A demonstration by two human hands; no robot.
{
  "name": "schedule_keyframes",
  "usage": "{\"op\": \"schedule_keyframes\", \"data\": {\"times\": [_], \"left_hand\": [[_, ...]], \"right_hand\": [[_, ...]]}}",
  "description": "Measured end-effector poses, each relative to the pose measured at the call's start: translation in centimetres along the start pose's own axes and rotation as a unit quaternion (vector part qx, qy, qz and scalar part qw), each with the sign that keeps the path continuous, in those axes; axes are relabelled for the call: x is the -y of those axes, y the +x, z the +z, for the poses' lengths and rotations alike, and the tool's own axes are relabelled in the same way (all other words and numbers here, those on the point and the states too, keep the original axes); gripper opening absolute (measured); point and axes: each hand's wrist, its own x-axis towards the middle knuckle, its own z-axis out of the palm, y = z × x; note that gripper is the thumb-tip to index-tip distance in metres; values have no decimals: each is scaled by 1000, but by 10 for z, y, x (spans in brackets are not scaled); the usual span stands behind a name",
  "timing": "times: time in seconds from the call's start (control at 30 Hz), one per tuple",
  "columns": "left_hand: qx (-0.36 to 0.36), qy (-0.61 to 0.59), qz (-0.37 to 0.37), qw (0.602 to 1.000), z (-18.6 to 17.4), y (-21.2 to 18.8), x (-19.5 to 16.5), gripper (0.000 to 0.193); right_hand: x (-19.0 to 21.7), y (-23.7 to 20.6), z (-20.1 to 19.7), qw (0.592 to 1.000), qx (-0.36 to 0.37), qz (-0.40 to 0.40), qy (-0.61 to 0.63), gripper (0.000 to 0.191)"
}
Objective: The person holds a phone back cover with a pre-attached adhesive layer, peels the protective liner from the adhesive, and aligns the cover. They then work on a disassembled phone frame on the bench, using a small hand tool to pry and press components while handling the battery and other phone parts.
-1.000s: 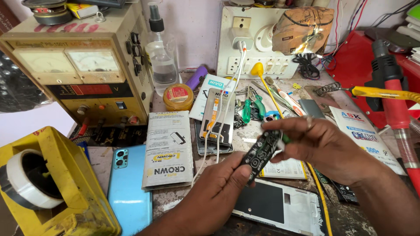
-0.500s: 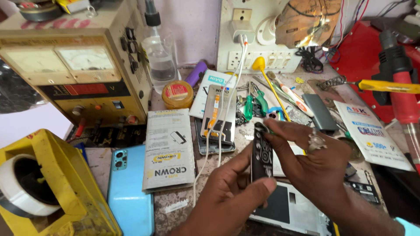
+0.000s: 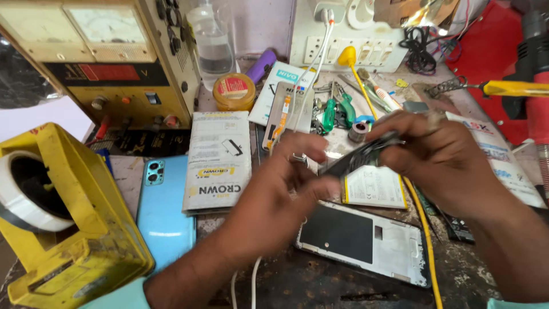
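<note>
On the cluttered surface (image 3: 320, 280) the largest things are the beige power supply with two dial meters (image 3: 97, 63) at the back left and the yellow tape dispenser (image 3: 74, 229) at the front left; just right of that lie a light-blue phone back cover (image 3: 163, 212), a grey flat package (image 3: 220, 160) and, nearer us, an opened phone frame (image 3: 366, 240) lying flat. Above that frame we hold a dark, narrow circuit board (image 3: 360, 157) in the air between both hands: our left hand (image 3: 286, 194) pinches its lower left end with thumb and fingers, our right hand (image 3: 440, 154) is closed on its upper right end. The board's long axis runs from lower left to upper right, tilted close to level, and it is blurred. Half a second ago it stood almost upright in front of us; now it has swung down towards level, and our hands have moved further apart.
</note>
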Motion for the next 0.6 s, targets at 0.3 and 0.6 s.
{"op": "schedule_keyframes", "data": {"times": [0.3, 0.6], "left_hand": [[-33, -13, 70, 997, -26, -1, 18, 38], [-95, 322, 191, 923, -19, -8, -2, 18]], "right_hand": [[-2, -6, 18, 994, 9, -107, 28, 28], [10, -5, 58, 981, -66, -109, 144, 24]]}}
